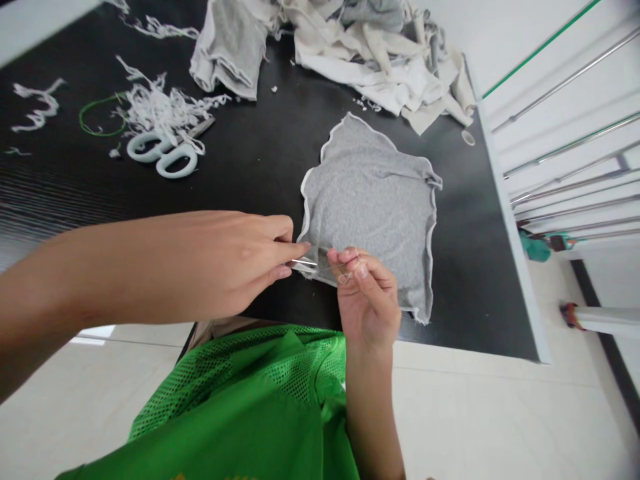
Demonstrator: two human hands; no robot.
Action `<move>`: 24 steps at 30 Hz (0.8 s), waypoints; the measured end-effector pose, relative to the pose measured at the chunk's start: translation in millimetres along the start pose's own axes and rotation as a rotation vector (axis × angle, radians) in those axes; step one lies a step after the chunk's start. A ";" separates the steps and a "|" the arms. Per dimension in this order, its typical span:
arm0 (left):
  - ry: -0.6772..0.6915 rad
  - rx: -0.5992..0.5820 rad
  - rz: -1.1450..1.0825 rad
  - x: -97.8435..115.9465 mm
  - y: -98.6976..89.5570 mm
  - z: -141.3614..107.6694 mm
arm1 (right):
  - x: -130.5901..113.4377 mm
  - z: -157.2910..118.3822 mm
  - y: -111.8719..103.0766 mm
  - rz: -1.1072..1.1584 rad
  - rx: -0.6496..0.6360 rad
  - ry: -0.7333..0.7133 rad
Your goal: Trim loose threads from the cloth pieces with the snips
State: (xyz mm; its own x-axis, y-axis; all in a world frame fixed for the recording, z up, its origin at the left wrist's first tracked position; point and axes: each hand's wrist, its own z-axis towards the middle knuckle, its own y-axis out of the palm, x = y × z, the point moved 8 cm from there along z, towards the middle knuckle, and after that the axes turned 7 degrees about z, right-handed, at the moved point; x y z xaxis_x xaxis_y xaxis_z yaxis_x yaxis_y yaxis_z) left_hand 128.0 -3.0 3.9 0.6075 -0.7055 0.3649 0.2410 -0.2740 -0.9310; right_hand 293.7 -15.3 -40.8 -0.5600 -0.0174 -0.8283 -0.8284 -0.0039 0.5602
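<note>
A piece of grey fabric (375,193) with pale, wavy edges lies on the black table in front of me. My left hand (240,260), back upward, is closed around a small shiny metal tool (304,265). Most of that tool is hidden by the fingers, so I cannot tell its exact kind. Its tip points right, over the fabric's near left corner. Facing it, my right hand (367,290) is turned palm up and pinches a thin pale thread (344,277) between thumb and fingers. The thread forms a small loop and runs toward the metal tip.
Scissors (175,162) with light blue handles lie at the left, beside a heap of white thread scraps (160,110) and a green string loop (83,123). Crumpled fabric pieces (370,60) cover the far side. Metal rods (565,157) stand right of the table edge (517,247).
</note>
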 end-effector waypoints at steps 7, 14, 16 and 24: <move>0.025 -0.018 0.074 11.9 0.7 8.9 | 1.9 -2.6 0.2 -0.031 0.011 0.003; 0.049 0.051 0.050 18.9 -0.5 12.7 | 3.2 -3.8 -0.8 -0.040 0.031 0.013; 0.034 0.049 0.046 17.4 0.0 12.4 | 3.4 -3.8 -1.8 -0.045 0.039 0.011; 0.042 0.087 0.073 21.9 -3.8 11.6 | 2.8 -3.6 -1.7 -0.020 0.025 -0.001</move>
State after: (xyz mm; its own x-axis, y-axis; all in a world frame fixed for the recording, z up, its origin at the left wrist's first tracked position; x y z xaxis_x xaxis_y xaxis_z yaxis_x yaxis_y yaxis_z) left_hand 149.2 -9.8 15.5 0.5939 -0.7491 0.2936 0.2629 -0.1642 -0.9508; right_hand 293.5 -18.9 -44.0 -0.5431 -0.0164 -0.8395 -0.8396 0.0206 0.5427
